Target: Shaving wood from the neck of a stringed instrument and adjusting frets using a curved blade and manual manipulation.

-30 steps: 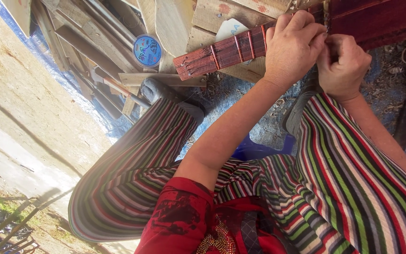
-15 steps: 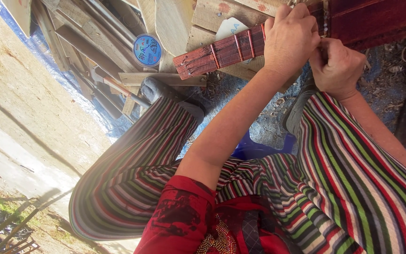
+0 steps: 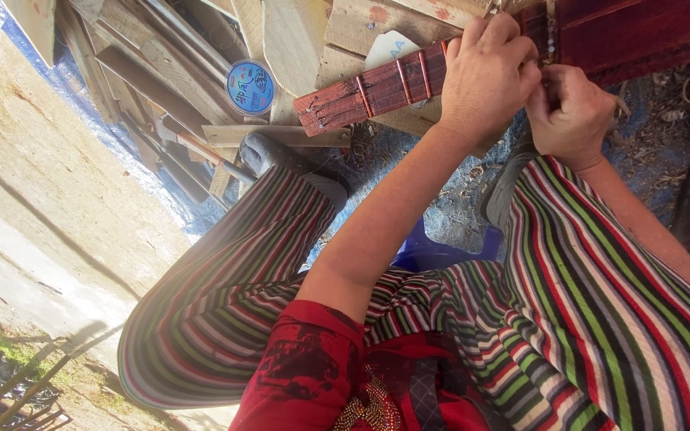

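2 hands on stiff red wooden bar [image 3: 377, 84]: left hand [image 3: 485, 76] clasps it, right hand [image 3: 573, 112] fingers pinch something hidden.

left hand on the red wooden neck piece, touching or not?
Touching. The head view shows the left hand lying across the red wooden neck piece, fingers curled over its far edge with no gap. The right hand sits beside it.
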